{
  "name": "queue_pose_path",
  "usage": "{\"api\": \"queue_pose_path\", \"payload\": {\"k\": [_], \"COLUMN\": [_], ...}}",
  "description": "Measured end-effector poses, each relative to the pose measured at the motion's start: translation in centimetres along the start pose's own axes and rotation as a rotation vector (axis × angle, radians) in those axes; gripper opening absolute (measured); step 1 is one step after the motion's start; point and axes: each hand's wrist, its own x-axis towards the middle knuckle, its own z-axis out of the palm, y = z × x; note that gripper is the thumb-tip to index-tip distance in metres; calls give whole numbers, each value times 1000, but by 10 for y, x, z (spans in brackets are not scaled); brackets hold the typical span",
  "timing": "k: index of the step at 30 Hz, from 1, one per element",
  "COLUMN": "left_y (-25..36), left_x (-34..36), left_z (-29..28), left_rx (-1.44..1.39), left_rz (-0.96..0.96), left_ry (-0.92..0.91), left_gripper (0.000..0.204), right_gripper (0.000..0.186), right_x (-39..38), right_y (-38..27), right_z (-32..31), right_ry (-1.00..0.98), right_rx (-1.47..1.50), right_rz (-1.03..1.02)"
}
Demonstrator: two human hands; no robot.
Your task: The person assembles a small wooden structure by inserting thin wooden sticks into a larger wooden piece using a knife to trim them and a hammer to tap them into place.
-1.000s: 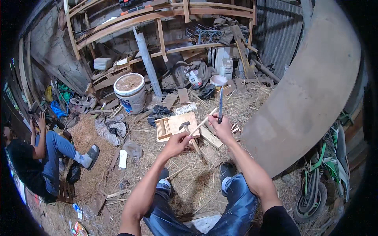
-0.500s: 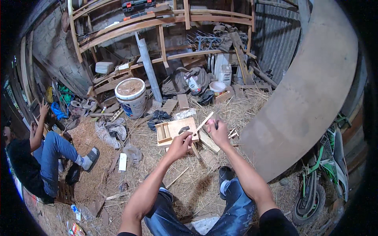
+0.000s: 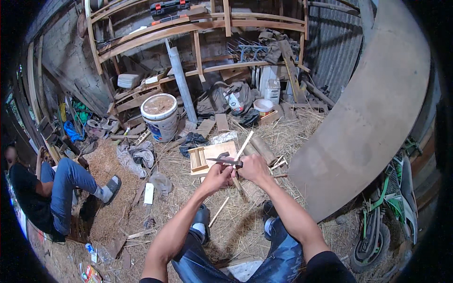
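Note:
In front of me, my left hand (image 3: 218,178) is closed around a thin pale wooden stick (image 3: 245,143), which slants up and to the right. My right hand (image 3: 255,168) grips the dark handle of a knife (image 3: 221,161). Its blade points left and crosses the stick just above my left fingers. Behind both hands lies a light wooden board (image 3: 214,150), with several thin wooden pieces (image 3: 199,159) side by side on its left part. A dark object on the board is partly hidden by the knife.
Straw and thin offcuts cover the ground; one loose stick (image 3: 218,212) lies between my feet. A large bucket (image 3: 160,131) stands beyond the board. To the left sits another person (image 3: 35,193). A big curved panel (image 3: 351,137) leans at right, near a small motorbike (image 3: 377,221).
My right hand has brought the knife down and left, across the stick. The stick stands steeper. The seated person's raised arm has come down.

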Motion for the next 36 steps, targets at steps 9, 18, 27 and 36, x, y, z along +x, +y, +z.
{"api": "queue_pose_path", "payload": {"k": [9, 18, 27, 36], "left_y": [4, 6, 9, 4], "left_x": [0, 9, 14, 8], "left_z": [11, 27, 25, 18], "left_rx": [-245, -319, -173, -158], "left_rz": [-153, -154, -148, -251], "left_ry": [-43, -11, 72, 74], "left_gripper": [40, 18, 21, 31], "right_gripper": [19, 19, 14, 18], "right_x": [0, 11, 27, 31], "right_y": [10, 39, 65, 77], "right_z": [-2, 14, 24, 26], "right_ry": [52, 214, 108, 33], "right_rx": [-86, -228, -238, -254], "right_rz": [-42, 52, 204, 369]}}
